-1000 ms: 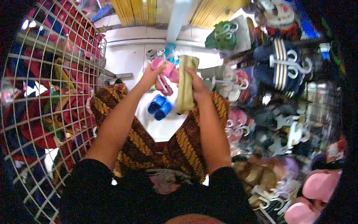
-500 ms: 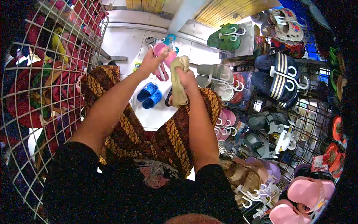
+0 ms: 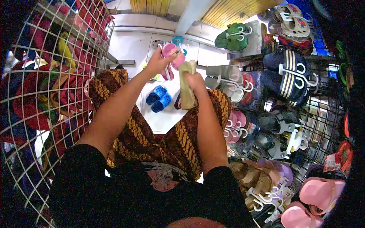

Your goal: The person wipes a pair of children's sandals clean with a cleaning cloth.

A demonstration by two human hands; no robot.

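Note:
My left hand (image 3: 156, 64) grips a pink clog (image 3: 179, 60), its fingers closed around the side and the shoe's opening partly turned toward me. A darker pink piece hangs just below that hand. In my right hand (image 3: 195, 81) is a folded beige-olive cloth (image 3: 187, 95), hanging down toward my right knee. The cloth's upper end is close beside the pink clog. On the white floor between my knees rests a pair of blue clogs (image 3: 159, 99) with holes in their tops.
Wire mesh (image 3: 49, 95) with colourful goods behind it stands at my left. To the right hang several pairs of footwear, among them green sandals (image 3: 232, 37), navy striped slides (image 3: 287, 74) and pink clogs (image 3: 321, 192). Turquoise footwear (image 3: 178, 40) lies farther out on the floor.
The whole view has shifted slightly, so things appear farther right. The pink clog has turned a little, showing more of its opening. Both hands keep their hold.

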